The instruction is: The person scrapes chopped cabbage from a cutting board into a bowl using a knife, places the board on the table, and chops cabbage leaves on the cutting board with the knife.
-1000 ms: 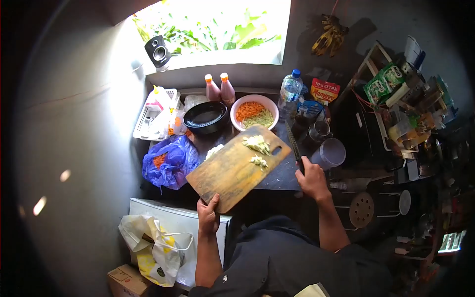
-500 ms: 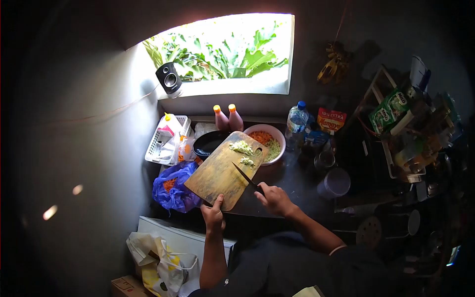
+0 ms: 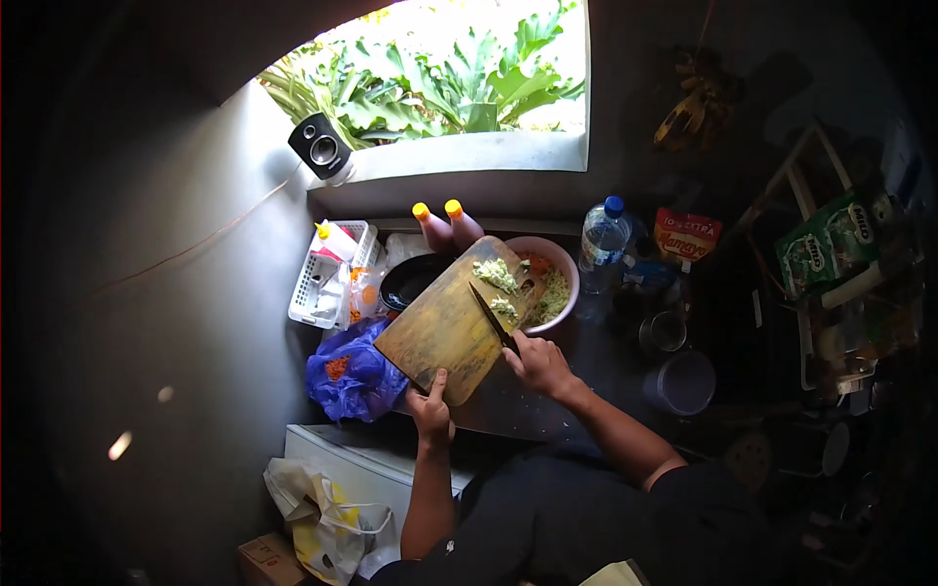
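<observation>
My left hand (image 3: 431, 405) grips the near edge of a wooden cutting board (image 3: 438, 327), thumb on top. The board is raised and slants up toward the right, its far end over part of a pink bowl (image 3: 565, 285). Two small heaps of pale green shreds, the larger heap (image 3: 495, 275) and the smaller heap (image 3: 505, 310), lie near that end. My right hand (image 3: 539, 363) is closed round the handle of a knife (image 3: 493, 317), whose dark blade lies over the board beside the heaps. Orange and pale green shreds show in the bowl.
Behind the board are a black dish (image 3: 405, 280) and two orange-capped bottles (image 3: 448, 227). To the left are a white basket (image 3: 305, 293) and a blue bag (image 3: 366, 376). A water bottle (image 3: 605, 239), a glass (image 3: 668, 332) and a round container (image 3: 681, 383) stand on the right.
The knife has moved from beside the board to over it, close to the shreds. The board's far end now covers part of the bowl. The camera view has shifted too.
</observation>
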A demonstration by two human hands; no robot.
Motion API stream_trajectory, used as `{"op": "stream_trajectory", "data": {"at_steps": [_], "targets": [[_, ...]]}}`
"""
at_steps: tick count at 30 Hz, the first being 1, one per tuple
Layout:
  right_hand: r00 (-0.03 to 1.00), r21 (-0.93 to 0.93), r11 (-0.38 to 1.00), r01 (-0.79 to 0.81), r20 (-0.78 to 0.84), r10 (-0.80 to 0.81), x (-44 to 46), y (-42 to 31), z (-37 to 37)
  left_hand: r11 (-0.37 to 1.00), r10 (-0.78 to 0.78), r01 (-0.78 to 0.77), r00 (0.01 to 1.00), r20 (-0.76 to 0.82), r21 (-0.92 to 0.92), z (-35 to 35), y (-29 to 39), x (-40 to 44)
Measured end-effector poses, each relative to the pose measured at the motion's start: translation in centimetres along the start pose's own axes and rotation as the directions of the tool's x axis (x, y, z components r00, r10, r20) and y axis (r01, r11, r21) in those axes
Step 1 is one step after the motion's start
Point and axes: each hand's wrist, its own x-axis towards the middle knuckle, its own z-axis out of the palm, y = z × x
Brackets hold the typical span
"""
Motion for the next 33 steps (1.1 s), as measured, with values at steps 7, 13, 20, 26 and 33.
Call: {"op": "stream_trajectory", "data": {"at_steps": [7, 13, 20, 26, 33], "targets": [[0.994, 0.024, 0.996, -0.089, 0.071, 0.087, 0.8, 2.1, 0.7, 0.99, 0.085, -0.09, 0.995, 0.054, 0.107, 0.0, -1.9, 0.7], [0.988, 0.118, 0.982, -0.146, 0.062, 0.139, 1.2, 3.1, 1.5, 0.983, 0.129, -0.134, 0.99, 0.051, 0.125, 0.7, -2.7, 1.4], [0.971, 0.22, 0.947, -0.232, -0.006, 0.239, 1.0, 4.3, 2.3, 0.992, 0.123, -0.123, 0.992, 0.004, 0.009, 3.3, -1.4, 1.8], [0.945, 0.296, 0.927, -0.23, -0.161, 0.286, -0.2, 3.9, 2.8, 0.981, 0.183, -0.185, 0.982, 0.04, 0.058, 2.9, -2.2, 1.8], [0.969, 0.364, 0.924, -0.12, -0.16, 0.189, 1.6, 1.4, 0.8, 0.958, 0.256, -0.26, 0.966, 0.045, 0.124, 5.1, 0.1, 0.4]]}}
